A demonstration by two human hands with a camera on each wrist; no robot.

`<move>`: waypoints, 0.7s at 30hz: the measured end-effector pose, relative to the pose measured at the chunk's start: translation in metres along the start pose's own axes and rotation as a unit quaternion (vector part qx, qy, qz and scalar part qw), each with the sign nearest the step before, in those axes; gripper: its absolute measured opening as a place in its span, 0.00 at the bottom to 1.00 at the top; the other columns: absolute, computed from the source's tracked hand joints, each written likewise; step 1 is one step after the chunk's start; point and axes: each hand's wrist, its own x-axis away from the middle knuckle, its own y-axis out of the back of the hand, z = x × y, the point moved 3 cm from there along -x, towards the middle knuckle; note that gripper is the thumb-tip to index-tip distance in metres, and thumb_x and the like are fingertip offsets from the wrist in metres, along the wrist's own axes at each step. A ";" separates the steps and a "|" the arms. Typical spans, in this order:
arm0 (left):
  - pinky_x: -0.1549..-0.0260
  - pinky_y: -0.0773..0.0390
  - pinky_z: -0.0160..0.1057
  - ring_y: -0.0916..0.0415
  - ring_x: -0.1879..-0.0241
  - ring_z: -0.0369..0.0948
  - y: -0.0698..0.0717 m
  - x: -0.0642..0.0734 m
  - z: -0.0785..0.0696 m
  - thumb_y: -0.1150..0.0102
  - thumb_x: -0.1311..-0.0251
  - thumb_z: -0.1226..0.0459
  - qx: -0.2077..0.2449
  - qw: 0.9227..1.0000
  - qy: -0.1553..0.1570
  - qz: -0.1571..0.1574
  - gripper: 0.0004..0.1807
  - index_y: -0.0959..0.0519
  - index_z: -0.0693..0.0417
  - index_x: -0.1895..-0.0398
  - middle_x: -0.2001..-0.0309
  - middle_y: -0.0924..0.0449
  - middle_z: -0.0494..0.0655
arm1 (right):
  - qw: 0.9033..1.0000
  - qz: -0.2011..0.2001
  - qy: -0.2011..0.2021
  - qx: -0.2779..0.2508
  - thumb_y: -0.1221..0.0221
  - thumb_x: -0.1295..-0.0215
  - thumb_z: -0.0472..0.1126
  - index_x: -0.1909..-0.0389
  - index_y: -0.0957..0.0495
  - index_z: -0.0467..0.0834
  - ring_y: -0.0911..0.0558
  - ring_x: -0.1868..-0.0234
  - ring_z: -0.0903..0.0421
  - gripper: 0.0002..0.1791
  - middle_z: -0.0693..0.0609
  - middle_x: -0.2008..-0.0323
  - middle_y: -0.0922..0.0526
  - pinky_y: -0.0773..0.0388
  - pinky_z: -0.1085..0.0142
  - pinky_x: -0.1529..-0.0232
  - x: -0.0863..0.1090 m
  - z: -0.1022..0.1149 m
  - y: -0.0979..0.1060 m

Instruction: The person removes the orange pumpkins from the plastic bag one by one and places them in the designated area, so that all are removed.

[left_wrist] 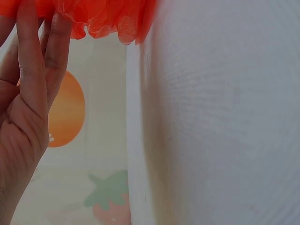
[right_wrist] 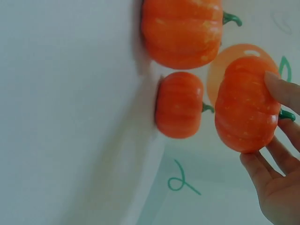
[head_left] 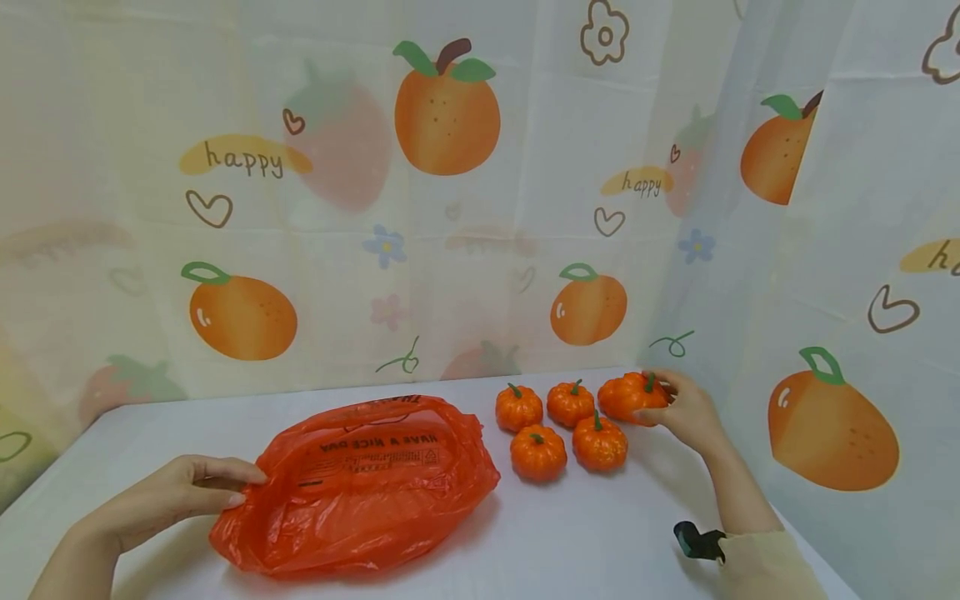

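Note:
My left hand (head_left: 176, 498) pinches the left edge of a red plastic bag (head_left: 375, 500), which lies on the white table with its mouth spread and printed lettering inside. In the left wrist view, the bag's crumpled edge (left_wrist: 108, 18) shows at the fingertips. At the table's far right, my right hand (head_left: 688, 412) grips a small orange toy pumpkin (right_wrist: 246, 105) with a green stem, thumb on one side and fingers on the other. The right wrist view shows it held off the table. Close behind it sits another pumpkin (right_wrist: 180, 105), partly hidden in the head view.
Several more orange pumpkins stand grouped right of the bag, among them a front left one (head_left: 538, 454) and a front right one (head_left: 600, 443). A fruit-patterned curtain (head_left: 510, 208) hangs behind the table and along its right side. A dark strap piece (head_left: 697, 542) sticks out from the right sleeve.

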 end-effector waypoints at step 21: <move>0.53 0.24 0.25 0.24 0.48 0.23 0.000 -0.001 0.000 0.52 0.28 0.66 0.004 1.000 0.010 0.003 0.20 0.26 0.64 0.37 0.46 0.18 0.26 | 0.999 0.029 -0.025 0.036 0.30 0.49 0.41 0.37 0.28 0.34 0.27 0.40 0.30 0.37 0.29 0.36 0.29 0.26 0.38 0.42 0.012 -0.030 -0.005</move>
